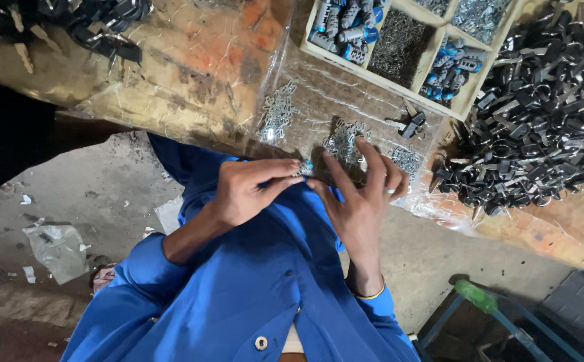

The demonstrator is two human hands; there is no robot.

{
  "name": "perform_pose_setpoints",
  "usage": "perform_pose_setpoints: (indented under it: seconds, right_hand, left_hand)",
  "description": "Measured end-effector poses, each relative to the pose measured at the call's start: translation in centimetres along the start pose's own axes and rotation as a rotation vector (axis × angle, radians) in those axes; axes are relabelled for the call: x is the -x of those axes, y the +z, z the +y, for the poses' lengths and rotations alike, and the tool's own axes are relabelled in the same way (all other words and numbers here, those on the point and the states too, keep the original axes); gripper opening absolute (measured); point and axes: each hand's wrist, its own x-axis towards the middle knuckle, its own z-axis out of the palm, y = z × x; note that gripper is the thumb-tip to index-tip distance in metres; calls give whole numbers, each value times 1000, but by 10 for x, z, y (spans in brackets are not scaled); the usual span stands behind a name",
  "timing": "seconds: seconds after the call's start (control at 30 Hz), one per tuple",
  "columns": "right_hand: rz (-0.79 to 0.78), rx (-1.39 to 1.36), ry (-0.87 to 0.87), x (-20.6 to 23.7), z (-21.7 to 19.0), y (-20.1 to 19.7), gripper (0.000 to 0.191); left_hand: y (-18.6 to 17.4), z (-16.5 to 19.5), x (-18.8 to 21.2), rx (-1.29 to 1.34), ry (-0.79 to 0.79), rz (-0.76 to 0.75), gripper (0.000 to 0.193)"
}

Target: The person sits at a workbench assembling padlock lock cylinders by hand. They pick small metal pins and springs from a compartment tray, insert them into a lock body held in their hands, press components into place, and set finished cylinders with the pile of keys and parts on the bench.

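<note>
Your left hand [248, 191] is curled up, and its fingertips pinch a small metal cylinder with a blue end [304, 167]. The little part sits right at the edge of the workbench [198, 60], just above your blue coat [252, 288]. Your right hand [362, 201] is touching the same small part from the other side. Its thumb and first finger meet the part, and the other fingers are spread out and loose. There is a ring on one finger and a thin gold bangle [371, 293] on the wrist.

Just past your fingers lies a clear plastic sheet [319, 87] on the bench. Small piles of shiny metal bits [278, 110] lie on it, near your hands. One pile is right behind your right hand's fingers.

Further back is a wooden tray [433, 50] with boxes in it. Some boxes hold more blue-ended cylinders [345, 23], one holds dark tiny pieces, and others hold silver bits.

To the right of the tray is a big heap of black keys with metal rings [540, 114]. One black key [413, 124] lies alone between the tray and your right hand. More black keys [97, 23] lie at the far left of the bench.

Below the bench the floor is grey, with a scrap of plastic bag [57, 248] on it.
</note>
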Motion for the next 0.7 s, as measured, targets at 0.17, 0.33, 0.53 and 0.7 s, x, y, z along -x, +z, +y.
perform_pose_setpoints:
  seconds: [0.17,0.33,0.53,0.7]
  right_hand:
    - [-26,-12,-95,11,9,3,30]
    - [32,-311,79,24,17,8,21]
    - [107,-461,181,23,6,16,19]
    - [74,-711,489,20,-6,21,22]
  left_hand:
    - [0,-3,3,179,-156,-31,23]
    - [12,-1,4,219,-219,-83,23]
    - [15,0,0,167,-177,-78,23]
    - [13,1,-1,120,-98,-90,23]
